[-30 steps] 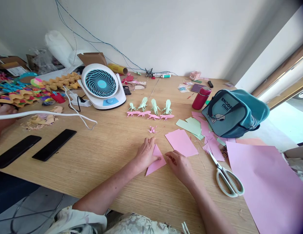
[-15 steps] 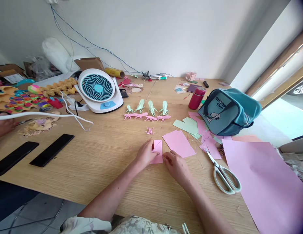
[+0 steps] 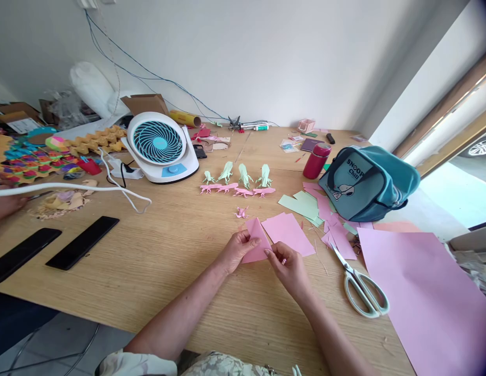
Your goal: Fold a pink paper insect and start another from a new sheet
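Note:
A folded piece of pink paper is held between my two hands just above the table. My left hand pinches its left side, thumb on top. At its lower right corner, the fingertips of my right hand grip the edge. Flat pink sheets lie right beside it. Beyond my hands sits a small pink folded-paper figure. Behind that stands a row of pink paper insects, with several light green paper insects at their back.
White-handled scissors and a large pink sheet lie to the right, near paper offcuts, a red bottle and a teal bag. Leftward are two black phones, a fan and another person's hand.
The pink paper has gone from a narrow upright strip to a wider shape with a slanted top. My right hand has come onto its corner, and the view has shifted slightly.

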A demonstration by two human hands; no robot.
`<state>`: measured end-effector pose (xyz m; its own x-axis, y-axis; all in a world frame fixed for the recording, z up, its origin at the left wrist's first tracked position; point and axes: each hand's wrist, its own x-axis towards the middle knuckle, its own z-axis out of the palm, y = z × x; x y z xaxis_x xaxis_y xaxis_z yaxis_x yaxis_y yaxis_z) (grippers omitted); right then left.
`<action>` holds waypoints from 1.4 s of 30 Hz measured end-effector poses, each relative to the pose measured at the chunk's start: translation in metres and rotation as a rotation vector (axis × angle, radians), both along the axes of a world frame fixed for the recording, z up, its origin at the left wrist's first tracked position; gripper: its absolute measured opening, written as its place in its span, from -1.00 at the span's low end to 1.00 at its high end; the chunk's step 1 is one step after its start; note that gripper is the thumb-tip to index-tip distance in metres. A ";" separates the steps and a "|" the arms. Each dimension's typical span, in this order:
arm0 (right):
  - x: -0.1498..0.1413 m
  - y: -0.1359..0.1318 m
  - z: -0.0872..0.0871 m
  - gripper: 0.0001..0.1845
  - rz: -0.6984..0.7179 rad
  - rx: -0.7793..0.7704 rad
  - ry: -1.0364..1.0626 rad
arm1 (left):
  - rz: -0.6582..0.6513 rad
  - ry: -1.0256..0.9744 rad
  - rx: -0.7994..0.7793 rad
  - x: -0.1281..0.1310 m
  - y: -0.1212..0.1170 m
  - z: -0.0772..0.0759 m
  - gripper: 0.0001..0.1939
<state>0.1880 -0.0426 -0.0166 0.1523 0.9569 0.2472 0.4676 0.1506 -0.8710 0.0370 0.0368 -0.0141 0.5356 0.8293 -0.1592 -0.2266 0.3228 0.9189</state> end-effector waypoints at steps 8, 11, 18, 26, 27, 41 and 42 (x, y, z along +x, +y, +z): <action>-0.004 -0.002 -0.002 -0.59 0.102 -0.035 -0.020 | 0.100 -0.017 0.004 -0.004 -0.001 0.005 -0.60; -0.006 -0.002 -0.001 -0.57 0.134 -0.042 -0.014 | 0.141 0.016 0.047 -0.006 -0.001 0.008 -0.61; -0.009 -0.002 -0.006 -0.53 0.191 -0.063 0.033 | 0.084 0.031 0.054 -0.009 0.000 0.006 -0.60; -0.010 -0.003 -0.003 -0.52 0.231 -0.070 0.032 | 0.104 0.046 0.016 -0.010 0.000 0.009 -0.59; -0.010 -0.003 -0.002 -0.52 0.237 -0.069 0.032 | 0.115 0.028 -0.005 -0.010 0.000 0.009 -0.59; -0.010 -0.006 0.000 -0.57 0.275 -0.081 0.040 | 0.159 -0.122 -0.183 -0.008 0.000 0.015 -0.56; -0.010 -0.006 0.000 -0.60 0.263 -0.085 0.045 | 0.152 -0.106 -0.171 -0.007 -0.002 0.014 -0.57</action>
